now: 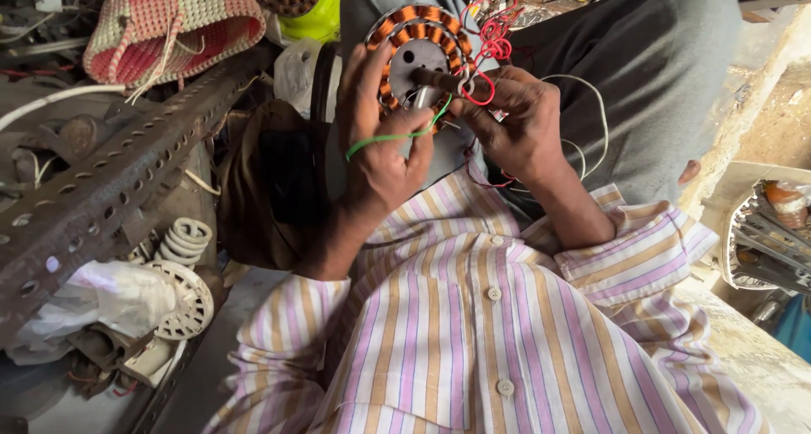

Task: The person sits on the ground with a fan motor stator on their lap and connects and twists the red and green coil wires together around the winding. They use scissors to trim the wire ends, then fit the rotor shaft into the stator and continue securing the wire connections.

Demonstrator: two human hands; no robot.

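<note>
A round motor stator (420,47) with copper-orange windings and a grey metal centre rests on my lap. My left hand (378,142) grips it by its left rim, thumb across the front, with a green wire (397,136) running over the fingers. My right hand (512,121) pinches the loose wire ends at the stator's right side, next to its dark shaft (439,80). Red wires (494,41) loop up from the windings, and a thin white wire (591,104) curls off to the right. My striped shirt fills the lower frame.
A rusty perforated angle iron (110,180) slants across the left. A pink and green woven basket (173,20) sits at top left. White plastic fan parts (182,273) and crumpled plastic lie below. A wire fan guard (764,231) is at the right edge.
</note>
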